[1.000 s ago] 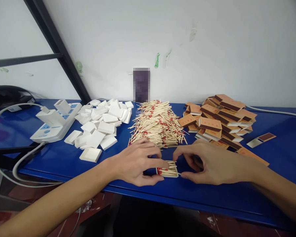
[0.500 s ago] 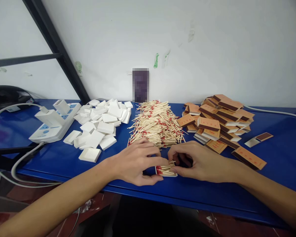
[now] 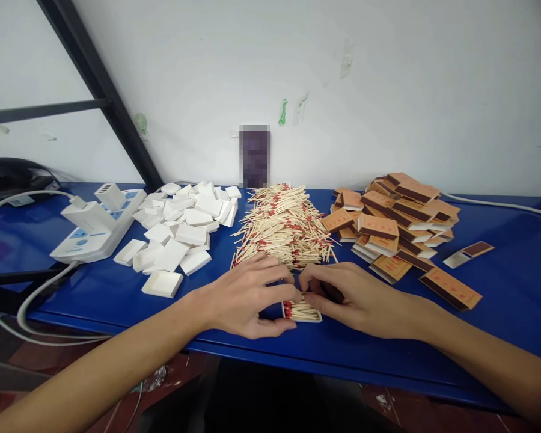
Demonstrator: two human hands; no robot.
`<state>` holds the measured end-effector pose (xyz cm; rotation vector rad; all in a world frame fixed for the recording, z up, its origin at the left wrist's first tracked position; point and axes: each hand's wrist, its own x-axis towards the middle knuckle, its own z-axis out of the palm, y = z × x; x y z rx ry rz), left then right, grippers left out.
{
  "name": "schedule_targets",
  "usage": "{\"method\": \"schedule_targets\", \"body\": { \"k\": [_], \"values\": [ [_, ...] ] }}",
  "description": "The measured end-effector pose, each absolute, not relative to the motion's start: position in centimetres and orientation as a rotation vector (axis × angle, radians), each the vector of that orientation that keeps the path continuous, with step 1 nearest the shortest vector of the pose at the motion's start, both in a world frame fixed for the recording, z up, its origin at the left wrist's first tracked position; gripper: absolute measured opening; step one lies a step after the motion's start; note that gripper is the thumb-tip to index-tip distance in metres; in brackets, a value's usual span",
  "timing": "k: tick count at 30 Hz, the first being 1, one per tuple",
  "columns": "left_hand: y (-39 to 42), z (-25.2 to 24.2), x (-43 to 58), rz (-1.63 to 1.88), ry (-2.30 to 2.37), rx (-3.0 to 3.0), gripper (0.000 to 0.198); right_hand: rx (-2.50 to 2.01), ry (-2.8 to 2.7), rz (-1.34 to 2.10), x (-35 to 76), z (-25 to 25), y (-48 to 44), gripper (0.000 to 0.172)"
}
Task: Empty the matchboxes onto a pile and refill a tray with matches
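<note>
A small white matchbox tray (image 3: 314,320) full of red-tipped matchsticks (image 3: 303,310) lies near the table's front edge. My left hand (image 3: 252,296) steadies it, thumb at its near left corner and index finger along the far side. From the right, my right hand (image 3: 354,297) pinches matchsticks at the tray's far edge; its curled fingers partly hide them. Just behind both hands rises a big heap of loose matchsticks (image 3: 284,225).
Empty white trays (image 3: 166,252) are piled on the left, beside a power strip (image 3: 101,231) with plugged-in chargers and cables. Orange matchbox sleeves (image 3: 379,227) are heaped on the right of the blue table (image 3: 270,355). A pixelated dark object (image 3: 255,157) leans against the wall.
My right hand has shifted slightly left, its thumb and index finger closing in over the tray's far edge. The left hand stays at the tray.
</note>
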<state>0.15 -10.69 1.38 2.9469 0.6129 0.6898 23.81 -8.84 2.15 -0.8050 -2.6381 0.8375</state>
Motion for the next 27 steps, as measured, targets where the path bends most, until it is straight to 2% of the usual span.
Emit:
{"method": "schedule_targets", "body": {
  "k": [10, 18, 23, 25, 27],
  "values": [
    [-10.8, 1.2, 0.0, 0.715, 0.506, 2.925, 0.017, -0.800, -2.670, 0.835, 23.8, 2.6, -9.1, 0.016],
    [-10.7, 0.8, -0.1, 0.806, 0.493, 2.838, 0.020, -0.818, -2.728, 0.768, 24.0, 2.7, -9.2, 0.009],
    [-10.7, 0.8, -0.1, 0.759, 0.524, 2.801, 0.025, -0.868, -2.727, 0.757, 23.8, 3.4, -9.3, 0.014],
    [-10.8, 0.9, -0.1, 0.744, 0.534, 2.800, 0.025, -0.957, -2.671, 0.698, 24.6, 3.9, -9.9, 0.017],
    [-10.8, 1.0, -0.1, 0.725, 0.536, 2.795, 0.023, -1.094, -2.571, 0.494, 26.4, 4.3, -10.9, 0.021]
  ]
}}
